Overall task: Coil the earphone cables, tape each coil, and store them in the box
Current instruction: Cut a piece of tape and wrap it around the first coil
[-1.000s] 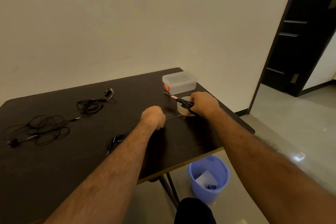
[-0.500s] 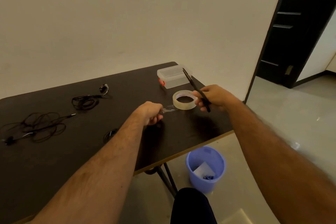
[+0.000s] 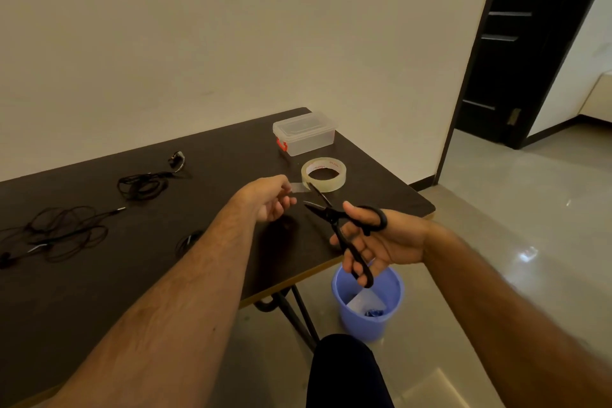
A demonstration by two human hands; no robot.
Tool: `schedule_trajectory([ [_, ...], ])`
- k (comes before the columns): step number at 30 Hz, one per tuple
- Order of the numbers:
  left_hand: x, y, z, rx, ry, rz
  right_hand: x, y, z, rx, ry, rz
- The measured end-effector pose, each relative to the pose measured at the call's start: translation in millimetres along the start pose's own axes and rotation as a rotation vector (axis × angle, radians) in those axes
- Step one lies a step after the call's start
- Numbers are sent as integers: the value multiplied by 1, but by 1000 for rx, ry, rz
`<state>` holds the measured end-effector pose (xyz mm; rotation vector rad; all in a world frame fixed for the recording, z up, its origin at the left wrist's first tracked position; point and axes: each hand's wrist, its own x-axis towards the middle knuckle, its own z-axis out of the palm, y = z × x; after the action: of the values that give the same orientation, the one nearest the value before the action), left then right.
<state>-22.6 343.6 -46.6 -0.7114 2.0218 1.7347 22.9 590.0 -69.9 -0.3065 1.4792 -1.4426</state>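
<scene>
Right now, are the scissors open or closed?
Open. The scissors in the right hand have their two blades spread apart, pointing toward the tape strip that the left hand pinches.

Two bare forearms, no sleeves, wrists without watch or rings, dark trouser knee below

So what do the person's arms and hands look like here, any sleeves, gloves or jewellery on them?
Both forearms are bare right up to the frame edge, with no sleeves in sight. The left hand and right hand wear no gloves, and no watch, bracelet or ring shows on either wrist or on the visible fingers. Both forearms have visible hair.
</scene>
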Motion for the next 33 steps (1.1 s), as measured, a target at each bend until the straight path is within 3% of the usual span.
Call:
schedule_trajectory([
  [20, 0, 1, -3, -146, -25, -32, 29, -16, -2, 15, 102, -76],
  [33, 2, -2, -6, -38, 21, -33, 29, -18, 4, -101, 249, -81],
])
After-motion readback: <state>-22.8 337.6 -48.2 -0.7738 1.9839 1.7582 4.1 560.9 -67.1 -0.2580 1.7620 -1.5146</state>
